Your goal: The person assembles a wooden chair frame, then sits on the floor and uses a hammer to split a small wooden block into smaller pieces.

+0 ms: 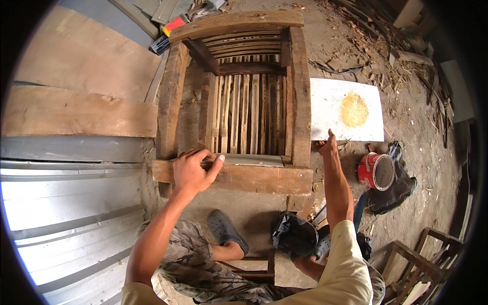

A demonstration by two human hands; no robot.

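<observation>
A brown wooden chair-like frame (300, 101) with a slatted inside stands in front of me. My left hand (192, 170) rests over the left part of its near rail (254, 178), fingers bent around the upper edge and thumb pointing right. Along that rail's far side runs a pale flat strip (254, 160). Right of the frame, a white board (325, 112) lies on the ground, bearing a round yellow-brown patch (354, 110). My right hand (328, 143) grips its near edge, thumb on top; the other fingers are partly hidden.
A red can (368, 169) stands to the right beside a black plastic bag (399, 188). Another black bag (294, 231) lies near my feet. Wooden boards (81, 112) and ridged metal sheets (76, 198) flank the left. Wood scraps (414, 57) and slatted wooden pieces (419, 259) lie right.
</observation>
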